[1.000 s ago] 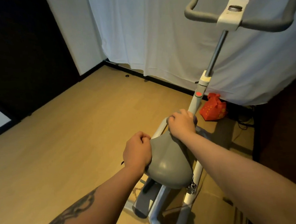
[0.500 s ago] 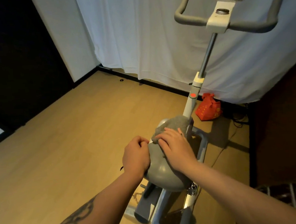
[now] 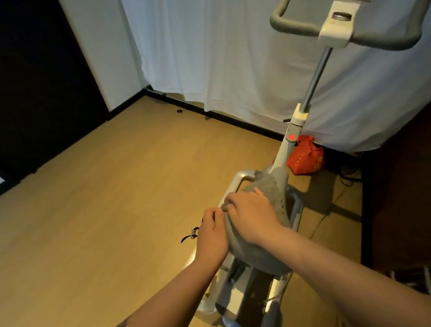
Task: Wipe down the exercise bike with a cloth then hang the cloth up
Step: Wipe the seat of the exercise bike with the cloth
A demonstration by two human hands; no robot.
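The exercise bike stands in front of me, its grey saddle (image 3: 258, 258) closest and its grey handlebars (image 3: 381, 38) high at the upper right. A grey cloth (image 3: 266, 188) lies bunched over the front half of the saddle. My right hand (image 3: 251, 218) lies on top of the cloth near the saddle's middle, its fingers curled over the cloth's left edge. My left hand (image 3: 212, 236) grips the saddle's left side with curled fingers. The saddle's middle is hidden under my right hand.
A red bag (image 3: 304, 157) sits on the wooden floor beside the bike's white stem (image 3: 284, 148). A white sheet (image 3: 227, 60) hangs behind. Cables lie on the floor at the right by a dark piece of furniture (image 3: 415, 187). Open floor lies to the left.
My right hand has slid with the cloth from the saddle's nose back over its middle, leaving cloth trailing over the nose. My left hand has kept its hold on the saddle's side.
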